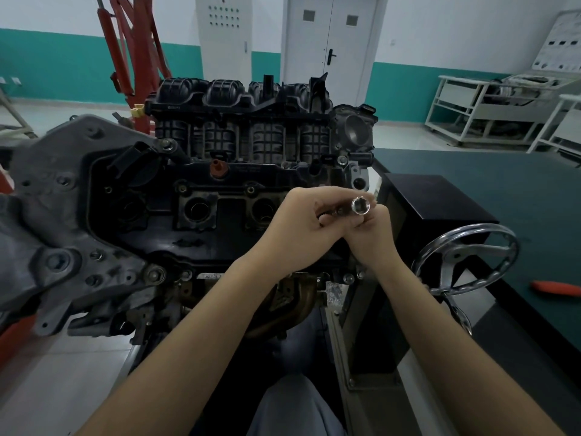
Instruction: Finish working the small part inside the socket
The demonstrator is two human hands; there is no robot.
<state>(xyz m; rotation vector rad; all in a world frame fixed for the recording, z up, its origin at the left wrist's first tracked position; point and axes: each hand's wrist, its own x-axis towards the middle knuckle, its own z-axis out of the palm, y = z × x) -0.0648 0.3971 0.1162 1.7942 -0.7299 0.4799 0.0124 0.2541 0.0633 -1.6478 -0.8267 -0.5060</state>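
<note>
A chrome socket (pixel 359 205) with its open end towards me sits on a dark tool shank, held between both hands above the right part of a black engine (pixel 195 196). My left hand (pixel 301 225) curls round the shank on the left. My right hand (pixel 371 229) grips the socket from below and the right, thumb under it. The two hands touch each other. Most of the tool is hidden inside the fingers.
A chrome handwheel (pixel 465 259) sticks out from the black engine stand (pixel 430 209) at the right. Beyond it lies a green bench top (pixel 503 190) with an orange-handled tool (pixel 556 288). A red hoist (pixel 135 48) stands behind the engine, white racks (pixel 490 105) at the far right.
</note>
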